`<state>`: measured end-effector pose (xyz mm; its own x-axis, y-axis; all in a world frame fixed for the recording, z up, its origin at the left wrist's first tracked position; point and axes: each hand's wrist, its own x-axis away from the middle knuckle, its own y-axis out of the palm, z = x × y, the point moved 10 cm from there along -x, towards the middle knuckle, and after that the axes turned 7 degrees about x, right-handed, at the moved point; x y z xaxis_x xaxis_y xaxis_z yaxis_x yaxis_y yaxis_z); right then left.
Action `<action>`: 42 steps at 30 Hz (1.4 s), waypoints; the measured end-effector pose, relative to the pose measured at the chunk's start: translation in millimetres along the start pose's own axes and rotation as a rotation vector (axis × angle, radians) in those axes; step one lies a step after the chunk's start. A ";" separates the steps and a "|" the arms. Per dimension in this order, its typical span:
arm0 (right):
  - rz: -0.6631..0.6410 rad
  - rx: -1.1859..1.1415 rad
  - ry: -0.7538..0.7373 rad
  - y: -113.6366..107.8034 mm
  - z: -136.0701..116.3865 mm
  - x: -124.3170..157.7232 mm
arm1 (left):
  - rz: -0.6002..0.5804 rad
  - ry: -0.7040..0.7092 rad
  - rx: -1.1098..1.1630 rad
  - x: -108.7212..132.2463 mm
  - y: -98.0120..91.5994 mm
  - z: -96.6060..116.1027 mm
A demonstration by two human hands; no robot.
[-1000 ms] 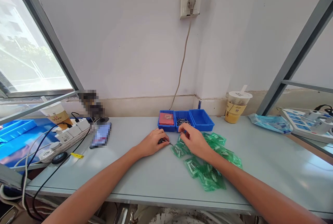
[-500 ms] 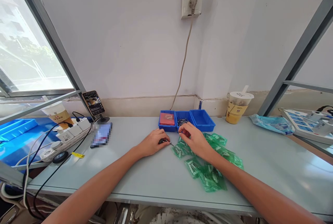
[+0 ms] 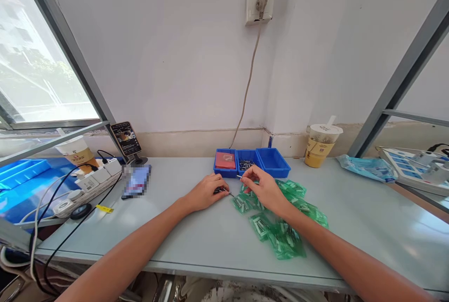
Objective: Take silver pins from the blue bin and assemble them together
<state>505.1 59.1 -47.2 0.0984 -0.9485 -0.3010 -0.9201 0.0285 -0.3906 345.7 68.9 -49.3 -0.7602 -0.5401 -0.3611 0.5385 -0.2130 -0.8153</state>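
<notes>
My left hand (image 3: 206, 193) rests on the grey table, fingers closed around a small dark tool (image 3: 222, 190) whose metal tip points right. My right hand (image 3: 264, 189) hovers just in front of the blue trays, thumb and forefinger pinching a thin metal pin (image 3: 240, 177). Under and behind that hand lies a heap of small green plastic bags (image 3: 280, 218) with white parts inside. The middle blue tray (image 3: 247, 163) holds several small dark metal pieces. A red item lies in the left blue tray (image 3: 225, 161), and the right blue tray (image 3: 272, 161) looks bare.
A drink cup with lid (image 3: 318, 145) stands at the back right, a blue packet (image 3: 365, 166) beyond it. At left are a power strip with cables (image 3: 87, 185), a phone on a stand (image 3: 126, 138), another phone (image 3: 136, 181) lying flat, and a second cup (image 3: 75, 152).
My right hand has drawn back from the middle blue tray toward me, and now pinches a thin pin. My left hand has stayed put with the tool.
</notes>
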 end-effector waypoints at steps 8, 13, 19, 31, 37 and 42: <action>-0.040 -0.184 0.125 6.6 19.4 -3.5 | -0.002 0.006 -0.004 -0.7 0.7 -0.3; -0.017 -0.228 0.206 5.4 25.7 -2.0 | 0.009 0.004 0.001 0.1 1.4 -1.7; 0.008 -0.312 0.206 5.4 25.0 -2.5 | 0.015 -0.005 0.010 0.9 0.3 -1.7; -0.009 -0.137 0.086 1.3 17.4 -3.2 | 0.003 -0.012 0.008 -0.3 -1.2 1.4; -0.013 -0.073 0.062 1.4 13.1 -3.7 | 0.013 0.000 0.002 0.0 0.0 1.2; -0.048 -0.169 0.098 7.4 16.0 -4.7 | 0.008 0.004 0.015 0.3 1.7 0.1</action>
<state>503.9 68.8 -62.6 0.1143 -0.9738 -0.1965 -0.9666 -0.0633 -0.2483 346.4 68.2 -50.7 -0.7573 -0.5383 -0.3697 0.5502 -0.2212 -0.8052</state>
